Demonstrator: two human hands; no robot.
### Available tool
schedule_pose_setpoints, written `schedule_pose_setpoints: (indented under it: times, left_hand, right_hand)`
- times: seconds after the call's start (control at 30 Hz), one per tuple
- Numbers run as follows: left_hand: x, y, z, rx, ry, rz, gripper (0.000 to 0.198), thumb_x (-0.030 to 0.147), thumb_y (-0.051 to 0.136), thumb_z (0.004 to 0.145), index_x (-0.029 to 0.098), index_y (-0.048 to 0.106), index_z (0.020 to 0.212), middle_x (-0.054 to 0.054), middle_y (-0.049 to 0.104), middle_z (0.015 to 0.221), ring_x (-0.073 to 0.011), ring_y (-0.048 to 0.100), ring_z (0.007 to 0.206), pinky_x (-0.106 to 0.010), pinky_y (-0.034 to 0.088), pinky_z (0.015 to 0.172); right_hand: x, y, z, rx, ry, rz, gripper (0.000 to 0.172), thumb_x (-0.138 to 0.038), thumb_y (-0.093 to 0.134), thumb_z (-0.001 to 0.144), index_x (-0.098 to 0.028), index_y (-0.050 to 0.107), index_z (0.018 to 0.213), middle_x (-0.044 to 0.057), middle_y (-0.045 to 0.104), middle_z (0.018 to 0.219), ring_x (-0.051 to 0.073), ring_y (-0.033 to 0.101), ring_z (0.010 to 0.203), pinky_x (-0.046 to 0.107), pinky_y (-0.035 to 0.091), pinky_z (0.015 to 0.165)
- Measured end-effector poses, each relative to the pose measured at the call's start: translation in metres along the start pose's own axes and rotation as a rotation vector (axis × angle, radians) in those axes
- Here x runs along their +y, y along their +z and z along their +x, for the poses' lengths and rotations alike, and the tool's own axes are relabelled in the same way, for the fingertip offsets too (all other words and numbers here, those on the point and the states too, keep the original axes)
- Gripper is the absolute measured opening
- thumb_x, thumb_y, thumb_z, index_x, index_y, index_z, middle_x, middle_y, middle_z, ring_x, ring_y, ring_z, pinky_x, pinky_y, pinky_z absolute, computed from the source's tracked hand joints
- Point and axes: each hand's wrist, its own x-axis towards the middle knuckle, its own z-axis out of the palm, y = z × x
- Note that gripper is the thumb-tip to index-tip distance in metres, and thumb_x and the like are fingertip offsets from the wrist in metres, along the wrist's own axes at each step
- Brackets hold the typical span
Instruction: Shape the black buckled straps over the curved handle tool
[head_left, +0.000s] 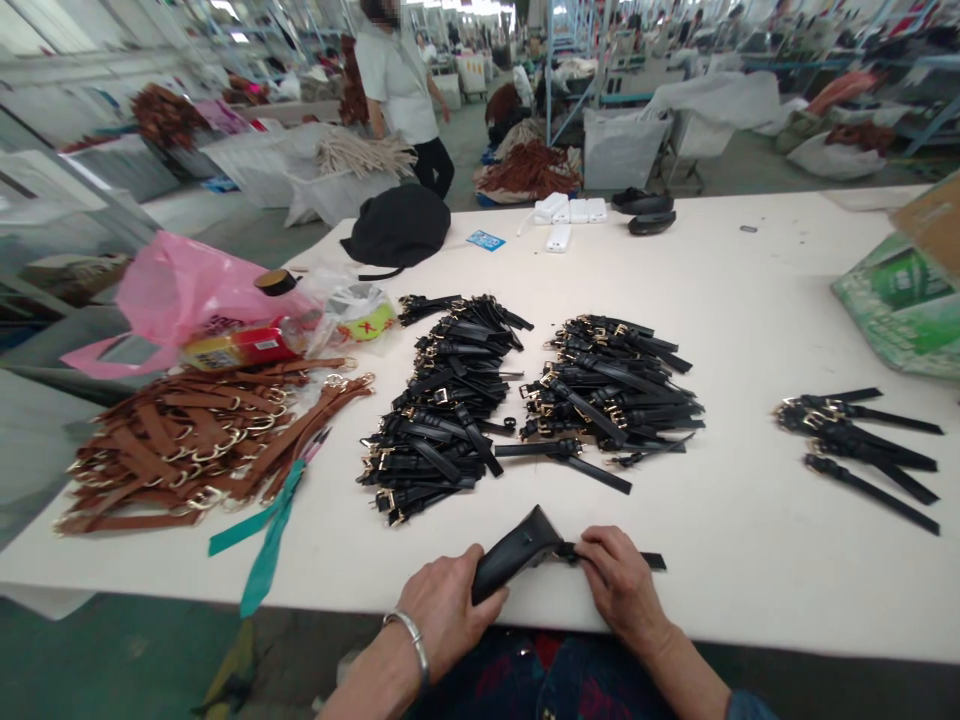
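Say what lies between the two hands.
In the head view, a black handheld tool, gripped by the left hand, extends toward one end of a black strap that the right hand pinches; whether tool and strap touch is unclear.

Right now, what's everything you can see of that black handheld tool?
The black handheld tool is long, seemingly plastic, with a faint sheen and a wider, angled far end. The left hand grips its near end; it slants away rightward above the white table. Its head is close to the black strap in the right hand; contact is unclear.
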Motion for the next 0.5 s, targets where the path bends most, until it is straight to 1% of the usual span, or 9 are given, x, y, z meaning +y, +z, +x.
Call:
schedule_pose_setpoints:
  times: [0.17, 0.3, 0.43, 0.5]
  left_hand:
    - [-0.001, 0.005, -0.006, -0.047, 0.037, 0.056, 0.029, 0.048, 0.045, 0.074, 0.025, 0.053, 0.088, -0.004, 0.063, 0.074, -0.0243, 0.059, 0.072, -0.032, 0.042, 0.061]
    - [0.000, 0.009, -0.009, -0.064, 0.083, 0.091, 0.028, 0.047, 0.044, 0.074, 0.025, 0.052, 0.090, -0.005, 0.064, 0.077, -0.0255, 0.060, 0.074, -0.034, 0.044, 0.064]
    - [0.010, 0.010, -0.003, -0.079, 0.094, 0.089, 0.029, 0.045, 0.044, 0.074, 0.023, 0.053, 0.090, -0.006, 0.064, 0.078, -0.0255, 0.060, 0.076, -0.034, 0.044, 0.065]
    - [0.018, 0.011, 0.002, -0.067, 0.094, 0.081, 0.029, 0.046, 0.043, 0.074, 0.023, 0.053, 0.090, -0.006, 0.064, 0.078, -0.0252, 0.060, 0.076, -0.034, 0.044, 0.065]
  right_hand:
    - [0.002, -0.006, -0.007, -0.050, -0.025, 0.134, 0.030, -0.012, 0.046, 0.080, -0.020, 0.054, 0.107, 0.010, 0.053, 0.098, 0.021, 0.051, 0.091, 0.038, 0.047, 0.077]
    - [0.006, -0.006, -0.009, -0.026, 0.009, 0.179, 0.035, -0.014, 0.048, 0.078, -0.020, 0.050, 0.112, 0.010, 0.054, 0.099, 0.022, 0.051, 0.093, 0.041, 0.048, 0.079]
    - [0.013, -0.002, -0.011, -0.017, 0.028, 0.195, 0.034, -0.016, 0.051, 0.077, -0.021, 0.050, 0.111, 0.010, 0.055, 0.101, 0.022, 0.052, 0.096, 0.041, 0.048, 0.081]
    - [0.014, -0.002, -0.011, -0.013, 0.044, 0.182, 0.032, -0.017, 0.051, 0.077, -0.021, 0.052, 0.108, 0.011, 0.053, 0.108, 0.022, 0.053, 0.097, 0.041, 0.048, 0.082]
